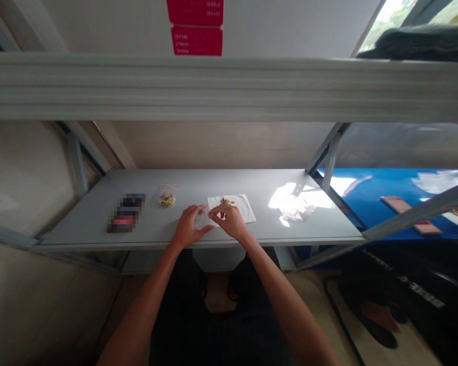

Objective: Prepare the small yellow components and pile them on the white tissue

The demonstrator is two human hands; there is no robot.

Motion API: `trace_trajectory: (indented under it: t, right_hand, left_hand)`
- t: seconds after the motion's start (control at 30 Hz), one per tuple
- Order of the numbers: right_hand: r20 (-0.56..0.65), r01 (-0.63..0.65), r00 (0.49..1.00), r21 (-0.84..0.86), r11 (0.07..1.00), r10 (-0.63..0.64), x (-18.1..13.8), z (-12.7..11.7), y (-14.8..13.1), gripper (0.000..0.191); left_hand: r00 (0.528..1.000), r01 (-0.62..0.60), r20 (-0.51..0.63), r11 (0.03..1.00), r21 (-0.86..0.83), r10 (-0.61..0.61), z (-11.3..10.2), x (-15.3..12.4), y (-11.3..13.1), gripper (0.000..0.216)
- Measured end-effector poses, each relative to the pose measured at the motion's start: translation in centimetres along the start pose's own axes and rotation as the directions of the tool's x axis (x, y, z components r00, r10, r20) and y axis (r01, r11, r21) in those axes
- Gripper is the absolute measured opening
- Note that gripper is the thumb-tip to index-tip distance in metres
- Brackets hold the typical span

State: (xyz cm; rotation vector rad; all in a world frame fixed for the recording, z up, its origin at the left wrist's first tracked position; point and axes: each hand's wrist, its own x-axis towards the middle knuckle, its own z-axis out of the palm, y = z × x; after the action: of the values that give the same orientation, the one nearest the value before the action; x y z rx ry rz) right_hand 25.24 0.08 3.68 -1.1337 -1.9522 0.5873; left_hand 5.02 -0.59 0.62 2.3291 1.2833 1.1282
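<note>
My left hand [191, 226] curls at the front of the grey table, thumb and fingertips at the edges of a small clear plastic bag [202, 220]. Close beside it, my right hand [229, 219] has thumb and forefinger pinched together at the bag's right side. Whatever is in that pinch is too small to make out. Under and behind the right hand lies a white cloth or paper [246, 207]. A little pile of yellowish and dark small pieces [226, 201] rests on it, partly hidden by the fingers.
A clear bag of yellow pieces [167, 199] lies left of my hands, and a blurred dark packet [126, 213] farther left. Shiny clear plastic [295, 203] lies at right. A metal shelf beam [229, 89] crosses above. On the neighbouring blue table [374, 203] is a pinkish phone-like object [410, 214].
</note>
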Motion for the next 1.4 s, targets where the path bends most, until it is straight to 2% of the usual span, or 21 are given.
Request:
trace_trajectory:
  t: [0.23,0.4,0.5,0.57,0.63,0.7,0.8,1.03,1.23,1.4]
  right_hand:
    - [0.026,0.024,0.999,-0.085,0.996,-0.022,-0.4,1.8,0.5,0.016]
    - [-0.008,0.058,0.998,-0.046,0.997,-0.059,-0.9,1.8,0.9,0.021]
    - [-0.154,-0.023,0.988,-0.054,0.998,0.015,-1.0,0.4,1.4,0.024]
    - [-0.337,-0.146,0.935,-0.070,0.987,0.114,-1.0,-0.9,2.2,0.027]
    - [-0.449,-0.257,0.872,-0.076,0.963,0.198,-1.1,-2.1,3.4,0.028]
    - [-0.418,-0.324,0.871,-0.096,0.941,0.257,-1.1,-2.7,4.5,0.028]
    - [-0.285,-0.363,0.910,-0.191,0.912,0.302,-1.1,-2.7,5.4,0.025]
    - [-0.212,-0.413,0.910,-0.391,0.823,0.355,-0.7,-1.5,4.1,0.020]
    - [-0.224,-0.385,0.920,-0.363,0.849,0.322,-1.2,-1.5,4.3,0.021]
    - [-0.279,-0.341,0.920,-0.222,0.913,0.276,-1.5,-1.6,4.0,0.020]
  left_hand:
    - [1.000,-0.008,-0.002,1.000,-0.001,0.008,0.0,0.2,0.0,0.055]
    - [1.000,-0.001,0.004,1.000,-0.002,0.001,-0.1,0.3,0.1,0.059]
    - [1.000,0.008,-0.003,1.000,0.008,-0.008,-0.1,0.1,0.1,0.062]
    - [1.000,0.008,-0.011,1.000,0.019,-0.007,-0.1,0.0,0.1,0.062]
    - [1.000,0.002,-0.009,1.000,0.030,-0.002,0.0,0.0,0.1,0.061]
    - [1.000,-0.005,-0.005,0.999,0.035,0.005,-0.1,0.1,0.1,0.060]
    - [1.000,-0.006,-0.006,0.999,0.040,0.006,-0.1,0.2,0.1,0.059]
    - [1.000,-0.015,0.017,0.998,0.063,0.014,-0.1,0.1,0.0,0.061]
    - [1.000,-0.021,0.006,0.998,0.053,0.021,0.0,0.0,-0.1,0.060]
    - [1.000,-0.021,0.003,0.999,0.045,0.020,-0.1,0.1,0.1,0.060]
